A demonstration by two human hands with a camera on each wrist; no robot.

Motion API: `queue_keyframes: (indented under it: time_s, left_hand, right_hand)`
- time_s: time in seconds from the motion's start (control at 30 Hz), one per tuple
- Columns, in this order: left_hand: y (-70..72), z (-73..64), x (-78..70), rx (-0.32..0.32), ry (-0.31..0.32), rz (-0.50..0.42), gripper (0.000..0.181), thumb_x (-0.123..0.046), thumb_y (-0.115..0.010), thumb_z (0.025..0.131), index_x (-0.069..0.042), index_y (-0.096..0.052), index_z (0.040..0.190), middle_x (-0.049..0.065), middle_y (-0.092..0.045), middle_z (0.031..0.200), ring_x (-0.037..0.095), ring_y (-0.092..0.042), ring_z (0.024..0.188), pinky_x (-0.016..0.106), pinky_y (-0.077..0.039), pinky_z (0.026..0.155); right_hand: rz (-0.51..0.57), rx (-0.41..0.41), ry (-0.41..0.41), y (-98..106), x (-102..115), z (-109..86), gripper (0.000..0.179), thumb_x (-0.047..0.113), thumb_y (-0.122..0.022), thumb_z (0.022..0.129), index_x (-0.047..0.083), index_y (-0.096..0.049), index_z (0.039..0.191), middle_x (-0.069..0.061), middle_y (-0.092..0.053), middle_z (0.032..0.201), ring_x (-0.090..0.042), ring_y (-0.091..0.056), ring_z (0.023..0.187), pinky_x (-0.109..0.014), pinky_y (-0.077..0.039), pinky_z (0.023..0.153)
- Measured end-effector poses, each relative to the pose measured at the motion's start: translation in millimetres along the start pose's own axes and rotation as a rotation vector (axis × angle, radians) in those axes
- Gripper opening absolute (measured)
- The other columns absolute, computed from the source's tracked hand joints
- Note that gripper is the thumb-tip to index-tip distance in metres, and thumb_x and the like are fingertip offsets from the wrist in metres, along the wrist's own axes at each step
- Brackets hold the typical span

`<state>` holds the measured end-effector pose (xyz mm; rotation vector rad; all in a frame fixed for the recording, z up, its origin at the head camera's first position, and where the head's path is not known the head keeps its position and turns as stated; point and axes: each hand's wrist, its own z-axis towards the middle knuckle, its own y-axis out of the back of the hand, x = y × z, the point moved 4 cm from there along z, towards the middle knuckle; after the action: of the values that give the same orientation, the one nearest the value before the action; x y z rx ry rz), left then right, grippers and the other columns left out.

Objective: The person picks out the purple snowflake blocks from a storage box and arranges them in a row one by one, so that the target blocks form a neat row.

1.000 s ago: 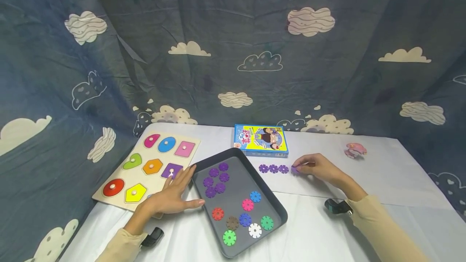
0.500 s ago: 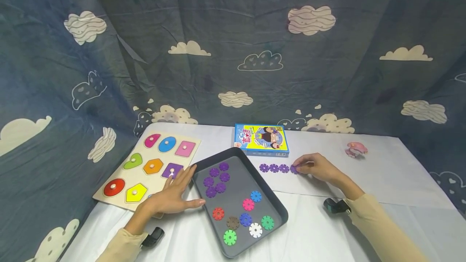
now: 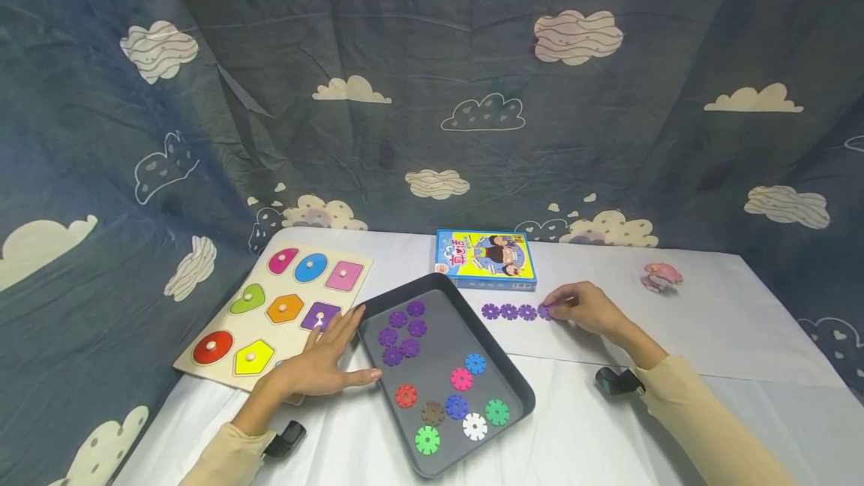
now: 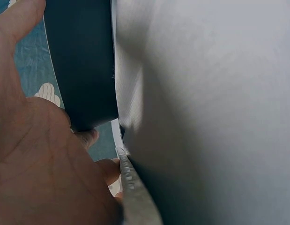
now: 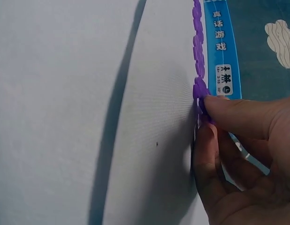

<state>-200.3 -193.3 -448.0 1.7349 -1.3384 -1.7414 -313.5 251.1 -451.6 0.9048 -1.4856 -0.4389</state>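
Observation:
My right hand (image 3: 586, 309) pinches a purple notched plastic disc (image 3: 544, 311) between thumb and fingertips, low over the white cloth. That disc sits at the right end of a straight row of purple discs (image 3: 509, 311), right up against its neighbour. In the right wrist view the pinched disc (image 5: 201, 89) is partly covered by the thumb. My left hand (image 3: 313, 367) lies with spread fingers along the left edge of a dark grey tray (image 3: 435, 357). The tray's side wall (image 4: 81, 65) fills part of the left wrist view. Several purple discs (image 3: 409, 349) lie inside the tray's far half.
The tray's near half holds discs of other colours, such as a white disc (image 3: 475, 427) and a red disc (image 3: 406, 396). A wooden knob puzzle (image 3: 259, 313) lies left, partly under my left hand. Behind the row is a game box (image 3: 484, 261); a pink toy (image 3: 661, 277) stands right.
The right hand has brought its purple disc slightly left and turned it flatter, against the end of the row. The left hand and tray have stayed put.

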Motion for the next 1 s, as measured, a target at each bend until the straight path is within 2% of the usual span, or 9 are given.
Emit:
queue_keyframes:
  time_s: [0.23, 1.0]
  left_hand:
    - [-0.4, -0.4, 1.4, 0.001, -0.004, -0.005, 0.115, -0.066, -0.068, 0.083, -0.022, 0.001, 0.163, 0.008, -0.002, 0.17, 0.035, 0.007, 0.156, 0.067, 0.009, 0.119]
    - [1.2, -0.5, -0.6, 0.007, 0.003, -0.018, 0.115, -0.066, -0.068, 0.083, -0.024, 0.002, 0.163, 0.008, 0.0, 0.17, 0.036, 0.007, 0.156, 0.068, 0.01, 0.119]
  right_hand:
    - [-0.002, -0.017, -0.021, -1.2, -0.5, 0.1, 0.021, 0.007, -0.071, 0.089, 0.004, -0.074, 0.11, -0.015, -0.071, 0.111, -0.022, -0.063, 0.09, -0.029, -0.051, 0.072]
    - [-0.031, -0.021, -0.017, -2.4, 0.0, -0.8, 0.021, 0.008, -0.072, 0.089, 0.005, -0.073, 0.11, -0.013, -0.071, 0.109, -0.021, -0.061, 0.088, -0.029, -0.051, 0.071]
